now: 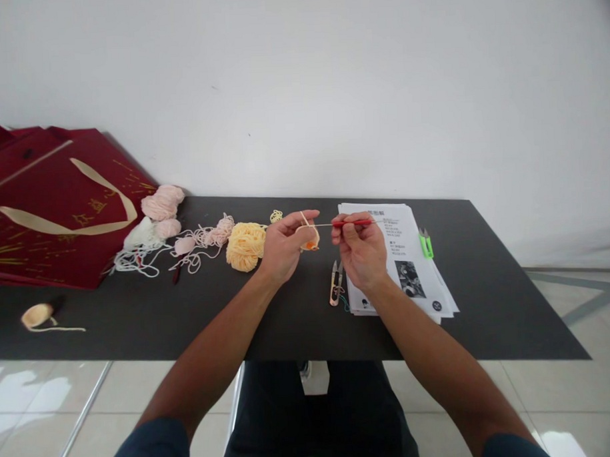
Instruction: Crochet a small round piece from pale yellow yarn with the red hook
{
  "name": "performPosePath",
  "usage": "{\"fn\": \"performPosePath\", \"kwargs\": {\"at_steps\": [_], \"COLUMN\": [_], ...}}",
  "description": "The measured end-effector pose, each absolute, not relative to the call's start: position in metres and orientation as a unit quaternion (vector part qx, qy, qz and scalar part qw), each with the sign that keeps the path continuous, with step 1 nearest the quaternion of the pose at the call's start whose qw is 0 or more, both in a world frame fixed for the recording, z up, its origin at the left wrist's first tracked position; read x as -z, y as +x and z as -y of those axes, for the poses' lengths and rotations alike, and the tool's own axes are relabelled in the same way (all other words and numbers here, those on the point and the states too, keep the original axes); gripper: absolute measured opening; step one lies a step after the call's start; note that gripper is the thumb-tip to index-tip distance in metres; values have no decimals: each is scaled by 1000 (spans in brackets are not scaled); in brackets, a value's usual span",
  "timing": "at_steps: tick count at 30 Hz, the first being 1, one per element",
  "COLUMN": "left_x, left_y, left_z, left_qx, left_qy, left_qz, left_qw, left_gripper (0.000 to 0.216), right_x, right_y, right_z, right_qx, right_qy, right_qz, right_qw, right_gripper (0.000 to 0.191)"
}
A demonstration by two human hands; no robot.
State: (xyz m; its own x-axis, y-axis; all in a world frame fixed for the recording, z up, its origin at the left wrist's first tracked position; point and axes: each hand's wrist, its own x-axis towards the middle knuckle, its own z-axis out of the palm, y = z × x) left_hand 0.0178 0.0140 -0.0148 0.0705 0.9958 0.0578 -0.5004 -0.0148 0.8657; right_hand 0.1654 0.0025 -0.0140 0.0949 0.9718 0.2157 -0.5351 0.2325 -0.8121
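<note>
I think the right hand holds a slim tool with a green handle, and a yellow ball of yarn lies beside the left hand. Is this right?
Not quite: the head view shows that the slim tool in the right hand has a red handle, not a green one. The yellow ball of yarn does lie beside the left hand.
</note>
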Motion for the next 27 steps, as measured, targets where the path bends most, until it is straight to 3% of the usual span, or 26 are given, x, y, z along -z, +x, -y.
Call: {"fn": "performPosePath", "kwargs": {"at_steps": [13, 27], "left_x": [8, 2], "left_y": [8, -4], "left_z": [-17, -20], "left_qx": [-590, -498], "left_qy": [388, 402], "left_qz": [-317, -262], "left_qw": [633, 723], "left_gripper": [31, 21], "right_x": [13, 16], "right_y": [168, 175], "right_z": [0, -2], "right_qx": [-492, -487], "right_qy": [-291, -243], "right_qz": [435, 492], "right_qw": [695, 680], "right_gripper": [19, 18]}}
